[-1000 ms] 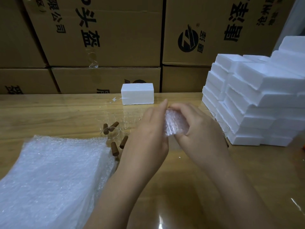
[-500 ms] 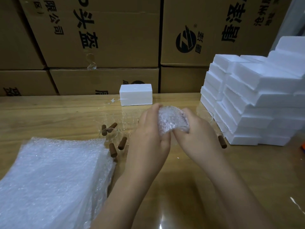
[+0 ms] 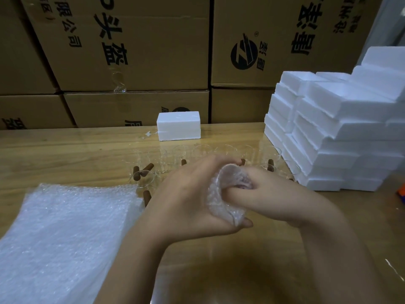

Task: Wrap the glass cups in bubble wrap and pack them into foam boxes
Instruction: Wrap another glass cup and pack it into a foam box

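A glass cup wrapped in bubble wrap (image 3: 221, 202) sits between both hands above the table's middle. My left hand (image 3: 186, 198) grips the bundle from the left and underneath. My right hand (image 3: 269, 198) holds it from the right, with fingers pushed into the wrap at the cup's open end. Several clear glass cups with brown wooden handles (image 3: 144, 172) stand in a row on the table behind my hands. A stack of bubble wrap sheets (image 3: 65, 233) lies at the near left. One closed white foam box (image 3: 178, 126) stands at the table's far edge.
A tall pile of white foam boxes (image 3: 333, 137) fills the right side of the wooden table (image 3: 65, 154). Stacked cardboard cartons (image 3: 131, 51) form a wall behind the table. A small orange and blue object (image 3: 401, 193) shows at the right edge.
The wrapped cup has turned and come lower and nearer. My right fingers, earlier on the outside of the wrap, now poke into its open end. The view has tilted down, showing more cups.
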The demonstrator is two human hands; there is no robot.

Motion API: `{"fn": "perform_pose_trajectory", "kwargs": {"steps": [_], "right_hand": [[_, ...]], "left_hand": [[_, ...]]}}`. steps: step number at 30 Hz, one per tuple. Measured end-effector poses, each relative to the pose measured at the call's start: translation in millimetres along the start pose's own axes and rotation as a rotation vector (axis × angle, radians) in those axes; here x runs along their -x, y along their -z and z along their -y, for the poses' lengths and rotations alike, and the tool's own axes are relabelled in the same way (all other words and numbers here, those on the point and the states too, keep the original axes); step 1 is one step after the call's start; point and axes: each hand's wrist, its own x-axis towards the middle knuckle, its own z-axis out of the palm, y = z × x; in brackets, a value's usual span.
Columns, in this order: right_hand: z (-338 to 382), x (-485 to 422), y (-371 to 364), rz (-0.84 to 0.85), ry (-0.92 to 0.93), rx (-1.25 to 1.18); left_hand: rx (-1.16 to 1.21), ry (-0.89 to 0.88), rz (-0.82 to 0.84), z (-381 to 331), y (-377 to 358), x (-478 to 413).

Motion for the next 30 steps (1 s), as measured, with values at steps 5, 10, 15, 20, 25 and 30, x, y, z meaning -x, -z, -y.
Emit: {"fn": "perform_pose_trajectory", "kwargs": {"steps": [5,10,15,20,25,30], "right_hand": [[2.2,12.8,9.3,0.147,0.08,-0.199],[1.5,4.2,-1.4,-0.066,-0.004,-0.041],[13.6,3.4,-11.0,-0.213,0.001,0.13],[9.2,3.7,-2.9,-0.204,-0.107,0.264],[5.1,0.4,-1.7,-0.138,-0.165,0.345],[-3.6,16.6,18.7,-0.271,-0.07,0.062]], "left_hand": [[0.173,0.071,-0.011,-1.5,5.2,0.6],[0.069,0.081,0.022,-2.4,5.0,0.2],[-0.129,0.032,0.025,-5.2,1.8,-0.7],[-0.302,-0.061,0.05,-16.5,-10.7,-4.6],[-0.243,0.009,0.069,-12.1,-19.1,-1.5],[0.047,0.239,0.001,2.0,-20.5,6.0]]}}
